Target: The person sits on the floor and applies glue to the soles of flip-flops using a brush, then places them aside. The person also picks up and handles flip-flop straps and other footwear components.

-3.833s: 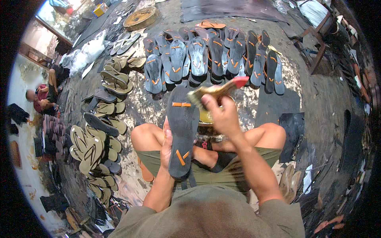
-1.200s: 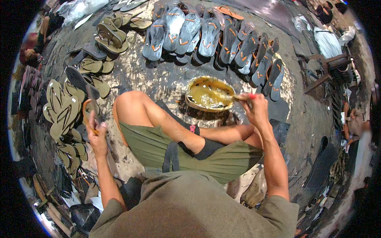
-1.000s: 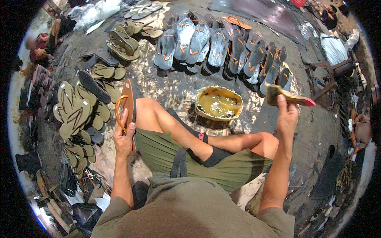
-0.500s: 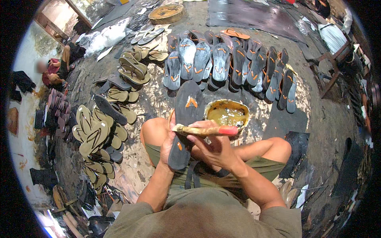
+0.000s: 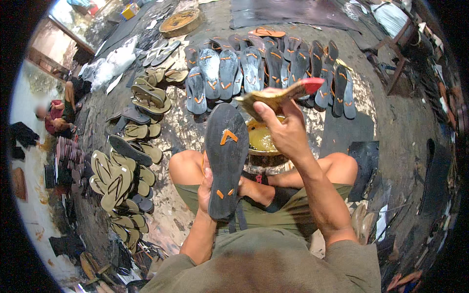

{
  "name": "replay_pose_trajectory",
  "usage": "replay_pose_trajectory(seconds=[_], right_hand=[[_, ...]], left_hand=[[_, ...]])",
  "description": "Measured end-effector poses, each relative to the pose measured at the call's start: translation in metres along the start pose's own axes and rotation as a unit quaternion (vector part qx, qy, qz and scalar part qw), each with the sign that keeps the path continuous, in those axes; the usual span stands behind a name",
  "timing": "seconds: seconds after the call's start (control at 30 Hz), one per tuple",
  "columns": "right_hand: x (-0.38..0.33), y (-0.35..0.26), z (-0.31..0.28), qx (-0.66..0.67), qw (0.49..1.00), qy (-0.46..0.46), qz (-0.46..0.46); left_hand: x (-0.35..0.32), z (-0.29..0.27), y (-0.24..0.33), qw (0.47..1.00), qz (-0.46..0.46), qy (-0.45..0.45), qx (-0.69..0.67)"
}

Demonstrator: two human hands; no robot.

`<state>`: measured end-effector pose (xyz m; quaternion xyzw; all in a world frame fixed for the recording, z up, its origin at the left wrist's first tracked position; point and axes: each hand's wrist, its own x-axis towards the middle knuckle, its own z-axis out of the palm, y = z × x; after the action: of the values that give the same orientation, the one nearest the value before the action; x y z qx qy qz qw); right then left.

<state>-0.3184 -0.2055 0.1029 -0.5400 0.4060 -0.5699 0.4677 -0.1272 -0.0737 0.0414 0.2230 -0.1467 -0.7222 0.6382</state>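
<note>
My left hand (image 5: pixel 206 184) holds a dark grey flip-flop sole (image 5: pixel 225 157) upright over my lap, its underside with orange strap plugs facing me. My right hand (image 5: pixel 286 128) grips a flat brush (image 5: pixel 283 94) with a red handle tip, its bristle end at the top right edge of the sole. Just behind the sole, a yellow-stained bowl of glue (image 5: pixel 261 140) sits on the ground between my knees, partly hidden by my right hand.
A row of grey flip-flops with orange straps (image 5: pixel 264 73) lies across the ground ahead. Piles of tan and dark sandals (image 5: pixel 122 166) spread on my left. A person sits at the far left (image 5: pixel 56 115). Dark rubber sheets (image 5: pixel 364 161) lie at the right.
I picked a sole from the left pile and brought it over my lap while the brush came from the bowl. The sole has risen upright and the brush has lifted to its top edge.
</note>
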Motion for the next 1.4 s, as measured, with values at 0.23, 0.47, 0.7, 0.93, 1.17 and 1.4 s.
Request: replay_pose_trajectory(seconds=[0.23, 0.47, 0.7, 0.93, 1.17, 1.4], right_hand=[[-0.039, 0.012, 0.028, -0.09, 0.98, -0.121, -0.129], [-0.125, 0.008, 0.034, 0.017, 0.979, -0.198, 0.045], [-0.027, 0.034, 0.028, -0.179, 0.952, -0.13, -0.209], [-0.101, 0.015, 0.021, -0.114, 0.948, -0.264, -0.138], [-0.104, -0.039, -0.074, -0.07, 0.984, 0.163, -0.005], [-0.115, -0.024, -0.089, -0.102, 0.977, 0.189, 0.005]], left_hand=[[0.034, 0.021, 0.008, 0.996, 0.079, -0.016, -0.028], [0.084, 0.0, 0.026, 0.991, 0.111, -0.008, -0.068], [0.07, 0.02, -0.022, 0.923, -0.054, -0.084, -0.37], [0.101, -0.001, -0.004, 0.999, 0.042, -0.005, 0.014], [0.161, -0.045, -0.035, 0.98, -0.147, 0.066, -0.118], [0.273, -0.038, -0.008, 0.978, -0.041, 0.202, 0.039]])
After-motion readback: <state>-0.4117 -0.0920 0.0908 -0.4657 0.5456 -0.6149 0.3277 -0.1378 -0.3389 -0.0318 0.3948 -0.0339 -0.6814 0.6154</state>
